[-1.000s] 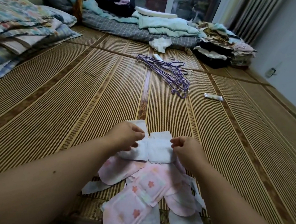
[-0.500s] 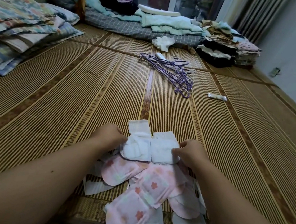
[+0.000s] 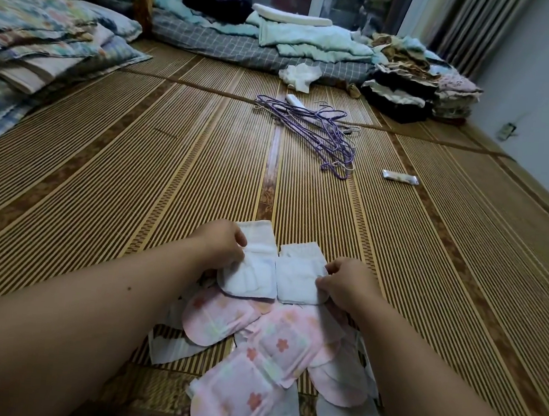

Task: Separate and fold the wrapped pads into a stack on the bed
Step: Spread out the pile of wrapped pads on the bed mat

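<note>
At lower centre of the frame, on the bamboo mat (image 3: 100, 191), your left hand (image 3: 225, 246) pinches the left white pad (image 3: 250, 272) and your right hand (image 3: 343, 285) pinches the right white pad (image 3: 299, 280); both lie side by side, above the pink flowered pads (image 3: 273, 348). They look light, soft and limp: grip edges, crease gently.

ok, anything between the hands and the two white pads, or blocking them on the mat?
Nothing visible. The left hand is already on the left white pad, the right hand on the right white pad. The pink floral pads lie nearer the person; the purple hangers lie far beyond.
</note>
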`<state>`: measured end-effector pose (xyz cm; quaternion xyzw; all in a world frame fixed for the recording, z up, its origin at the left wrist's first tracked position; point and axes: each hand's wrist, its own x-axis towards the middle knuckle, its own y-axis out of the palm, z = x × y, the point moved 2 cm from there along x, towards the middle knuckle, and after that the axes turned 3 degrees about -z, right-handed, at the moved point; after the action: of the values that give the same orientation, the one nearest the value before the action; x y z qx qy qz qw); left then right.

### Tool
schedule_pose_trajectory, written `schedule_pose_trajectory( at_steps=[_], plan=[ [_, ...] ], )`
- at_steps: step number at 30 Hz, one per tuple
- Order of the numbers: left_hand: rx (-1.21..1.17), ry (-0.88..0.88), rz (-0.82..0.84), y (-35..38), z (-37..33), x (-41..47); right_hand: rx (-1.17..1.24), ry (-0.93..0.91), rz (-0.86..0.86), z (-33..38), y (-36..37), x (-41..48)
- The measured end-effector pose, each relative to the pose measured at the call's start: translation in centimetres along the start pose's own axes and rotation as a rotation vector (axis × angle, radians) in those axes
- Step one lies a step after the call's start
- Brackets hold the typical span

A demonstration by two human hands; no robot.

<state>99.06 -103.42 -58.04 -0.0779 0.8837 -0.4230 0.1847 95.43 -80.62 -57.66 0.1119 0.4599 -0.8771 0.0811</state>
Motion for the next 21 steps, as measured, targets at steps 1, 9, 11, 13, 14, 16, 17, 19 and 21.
schedule_pose_trajectory(
  at_steps=[1,9,11,13,14,16,17,19,21],
  plan=[
    [0.016,0.023,0.018,0.0,0.0,0.1,0.000,-0.006,0.000,0.0,0.0,0.1],
    [0.174,0.125,0.049,1.0,-0.3,0.2,0.002,-0.025,0.005,-0.1,0.2,0.2],
    [0.217,0.144,0.045,1.0,-0.6,0.2,-0.002,-0.027,0.002,-0.1,0.2,0.1],
    [0.200,0.154,0.033,0.9,-0.7,0.2,0.021,-0.023,-0.001,-0.2,0.2,0.1],
    [0.165,0.160,0.025,0.8,-0.6,0.2,0.031,-0.022,-0.003,-0.3,0.2,0.1],
    [0.051,0.194,0.015,0.4,-0.6,0.0,0.035,-0.026,-0.006,-0.4,0.2,0.1],
    [-0.014,0.227,0.016,0.2,-0.6,-0.1,0.029,-0.031,-0.006,-0.3,0.2,0.1],
    [-0.095,0.306,0.015,-0.1,-0.9,-0.3,0.005,-0.045,-0.007,-0.3,0.2,0.2],
    [-0.095,0.363,-0.001,0.1,-1.4,-0.3,-0.013,-0.047,-0.008,-0.3,0.2,0.2]
  ],
)
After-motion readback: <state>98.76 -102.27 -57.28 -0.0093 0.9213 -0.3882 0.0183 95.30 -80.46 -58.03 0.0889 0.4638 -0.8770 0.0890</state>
